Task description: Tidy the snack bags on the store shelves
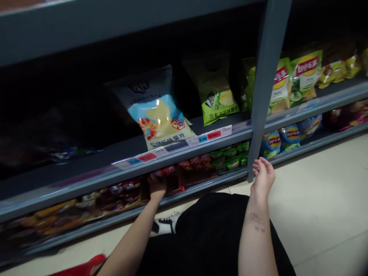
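My left hand (157, 187) reaches into the bottom shelf, under the edge of the shelf above. A red snack packet (166, 171) is right at its fingers, which are partly lost in shadow, so I cannot see whether they grip it. Free of any object, my right hand (263, 174) is raised beside the foot of the grey shelf post (260, 96), its fingers loosely bent and apart. Above the left hand, a blue and white bag of potato chips (161, 115) leans on the middle shelf, with a green chip bag (218, 99) to its right.
Price labels (209, 136) line the shelf edge (184, 149). Small green packets (231, 157) and brown-red packets (120, 195) fill the bottom shelf. Right of the post stand Lay's bags (306, 74) and blue bags (289, 135). A sneaker (166, 224) rests on pale floor tiles (322, 191).
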